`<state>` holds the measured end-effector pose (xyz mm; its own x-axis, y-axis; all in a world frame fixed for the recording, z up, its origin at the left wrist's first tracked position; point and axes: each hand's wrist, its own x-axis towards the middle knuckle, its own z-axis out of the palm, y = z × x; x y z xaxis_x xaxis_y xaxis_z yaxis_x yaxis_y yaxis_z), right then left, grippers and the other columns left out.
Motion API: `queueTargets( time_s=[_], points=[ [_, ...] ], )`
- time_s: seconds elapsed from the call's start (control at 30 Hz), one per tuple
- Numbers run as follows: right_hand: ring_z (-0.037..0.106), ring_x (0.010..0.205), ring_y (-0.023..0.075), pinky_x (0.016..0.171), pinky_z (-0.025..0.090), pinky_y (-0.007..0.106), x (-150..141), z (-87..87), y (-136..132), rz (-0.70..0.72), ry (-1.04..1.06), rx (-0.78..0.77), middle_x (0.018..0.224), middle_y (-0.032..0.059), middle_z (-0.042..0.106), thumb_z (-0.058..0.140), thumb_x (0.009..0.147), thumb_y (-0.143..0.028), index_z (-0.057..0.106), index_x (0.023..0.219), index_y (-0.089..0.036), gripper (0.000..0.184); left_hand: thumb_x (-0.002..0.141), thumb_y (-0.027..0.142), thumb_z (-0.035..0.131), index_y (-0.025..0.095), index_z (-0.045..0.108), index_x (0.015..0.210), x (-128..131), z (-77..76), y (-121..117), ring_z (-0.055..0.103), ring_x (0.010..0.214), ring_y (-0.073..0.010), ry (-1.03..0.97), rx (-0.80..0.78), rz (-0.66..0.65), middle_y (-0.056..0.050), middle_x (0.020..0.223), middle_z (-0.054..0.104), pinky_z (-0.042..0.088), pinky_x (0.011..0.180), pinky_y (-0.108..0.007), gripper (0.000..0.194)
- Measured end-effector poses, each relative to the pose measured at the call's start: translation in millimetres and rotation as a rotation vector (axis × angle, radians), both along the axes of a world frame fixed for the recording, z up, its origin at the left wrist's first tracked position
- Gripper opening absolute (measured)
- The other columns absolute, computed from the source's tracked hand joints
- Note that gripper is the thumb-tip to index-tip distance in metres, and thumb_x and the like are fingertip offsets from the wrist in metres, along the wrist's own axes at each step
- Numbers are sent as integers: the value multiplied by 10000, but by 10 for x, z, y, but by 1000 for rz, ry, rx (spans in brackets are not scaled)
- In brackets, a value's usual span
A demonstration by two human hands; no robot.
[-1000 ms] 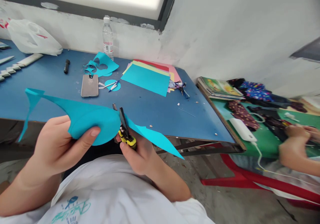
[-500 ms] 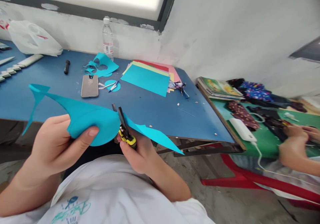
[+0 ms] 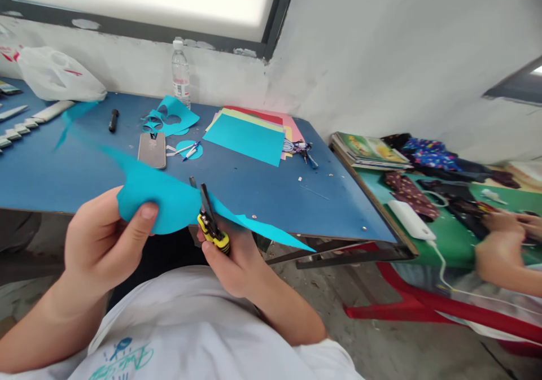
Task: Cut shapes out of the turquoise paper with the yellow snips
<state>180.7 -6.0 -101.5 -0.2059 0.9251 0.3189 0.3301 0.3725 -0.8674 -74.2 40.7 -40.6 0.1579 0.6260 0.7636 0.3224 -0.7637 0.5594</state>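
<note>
Pinched between the thumb and fingers of my left hand is a sheet of blue paper with a rounded lower edge. A long strip trails from it up to the left, blurred at its far end, and a pointed strip extends to the right. My right hand is closed around the yellow and black handles of scissors. Their dark blades are parted, pointing up and away from me, with the paper's right side at them. Most of my right fingers are hidden behind the handles and paper.
On the blue table lie a phone, pens, blue paper offcuts and stacked coloured sheets. A water bottle stands by the wall. At right, another person's hands are over a green table.
My left hand has turned the blue paper slightly, and its left strip has swung upward. The scissors stay in my right hand, nearly in place. The view has shifted a little.
</note>
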Motion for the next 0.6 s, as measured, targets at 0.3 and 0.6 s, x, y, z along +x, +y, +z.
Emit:
queueTargets(
  time_s=[0.3,0.6],
  points=[
    [809,858,304,821,735,449,23,17,-2,43,28,-58,1073,57,874,766,1024,-411,747,1114,-317,132,1082,120,781,262,712,884,39,10,29,593,504,-99,85,114,-15,100,687,703,440,465,-205,253],
    [906,1036,347,950,786,494,8,35,-11,76,80,-65,1173,78,950,781,1032,-396,816,1230,-318,216,937,166,806,252,619,737,-5,102,35,387,462,-76,126,151,71,103,590,508,321,414,-206,286]
  ],
)
